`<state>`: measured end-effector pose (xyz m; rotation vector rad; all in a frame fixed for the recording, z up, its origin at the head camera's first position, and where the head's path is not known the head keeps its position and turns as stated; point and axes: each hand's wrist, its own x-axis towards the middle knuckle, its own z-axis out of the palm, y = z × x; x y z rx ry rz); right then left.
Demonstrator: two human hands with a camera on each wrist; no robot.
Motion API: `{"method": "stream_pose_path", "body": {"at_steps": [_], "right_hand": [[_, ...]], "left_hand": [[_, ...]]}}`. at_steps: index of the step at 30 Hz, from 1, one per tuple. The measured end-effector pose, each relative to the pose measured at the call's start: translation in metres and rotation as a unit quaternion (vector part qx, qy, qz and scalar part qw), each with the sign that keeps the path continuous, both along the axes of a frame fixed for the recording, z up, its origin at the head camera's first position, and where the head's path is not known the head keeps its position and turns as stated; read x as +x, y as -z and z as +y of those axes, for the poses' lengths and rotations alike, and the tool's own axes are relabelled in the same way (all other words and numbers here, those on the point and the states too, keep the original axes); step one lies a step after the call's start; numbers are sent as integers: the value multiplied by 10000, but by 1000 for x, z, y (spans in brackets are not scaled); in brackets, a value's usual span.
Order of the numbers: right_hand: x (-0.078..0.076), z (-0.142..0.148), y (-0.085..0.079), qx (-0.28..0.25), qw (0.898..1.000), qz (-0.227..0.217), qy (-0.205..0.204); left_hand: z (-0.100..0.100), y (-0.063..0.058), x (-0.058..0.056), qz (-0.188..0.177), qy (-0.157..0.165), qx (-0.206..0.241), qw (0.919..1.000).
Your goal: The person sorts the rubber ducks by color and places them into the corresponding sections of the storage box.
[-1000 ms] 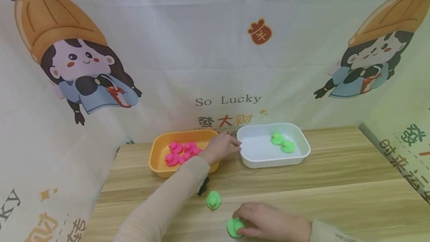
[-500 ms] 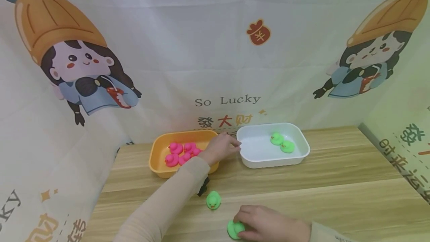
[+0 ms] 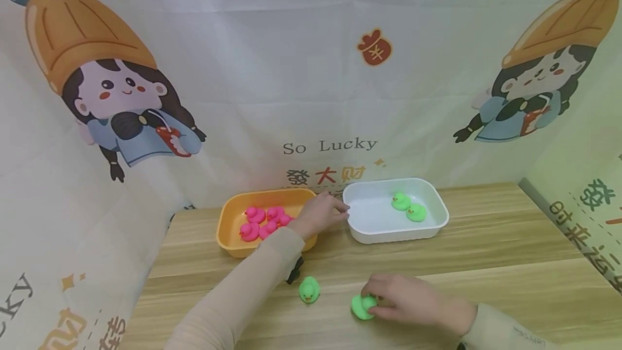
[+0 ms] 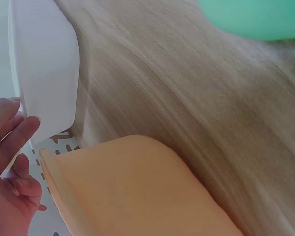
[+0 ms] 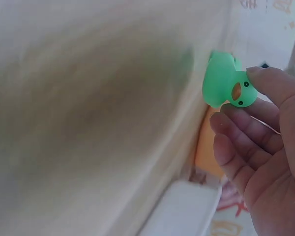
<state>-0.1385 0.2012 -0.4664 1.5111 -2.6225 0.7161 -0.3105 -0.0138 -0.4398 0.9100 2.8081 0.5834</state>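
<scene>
My right hand (image 3: 413,298) pinches a green rubber duck (image 3: 362,307) by its head, between thumb and fingers. The right wrist view shows the duck's (image 5: 220,78) orange beak and black eyes. My left hand (image 3: 318,213) reaches over the right end of the orange bin (image 3: 228,242), which holds several pink rubber ducks (image 3: 255,214). Its fingertips are right at the left rim of the white bin (image 3: 396,235), as the left wrist view also shows. Two green ducks (image 3: 415,211) sit inside the white bin.
Another green duck (image 3: 309,289) stands on the wooden table (image 3: 486,242), between my forearms and in front of the bins. A printed cloth backdrop (image 3: 311,69) hangs behind the table, with more cloth on both sides.
The right hand has closed its grip on the green duck and moved it to the right and away from me. My left hand has stayed at the white bin's rim.
</scene>
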Motion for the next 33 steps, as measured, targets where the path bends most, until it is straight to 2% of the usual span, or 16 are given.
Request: {"method": "stream_pose_path", "body": {"at_steps": [8,12,18,21,28,33], "right_hand": [[-20,28,-26,22,9978,-487,443],[-31,40,-38,-56,9973,-288,680],[-53,56,-49,-309,9945,314,946],[-64,63,-53,-190,9915,346,1240],[-91,78,-54,224,9804,208,1947],[-107,86,-46,340,9709,-293,2353]], "left_hand": [[0,1,1,164,-14,117,9998],[0,2,0,186,0,161,9997],[1,2,0,145,0,127,9998],[2,1,0,110,-17,93,9999],[2,2,1,90,-82,54,9999],[1,3,2,59,-139,69,9999]]}}
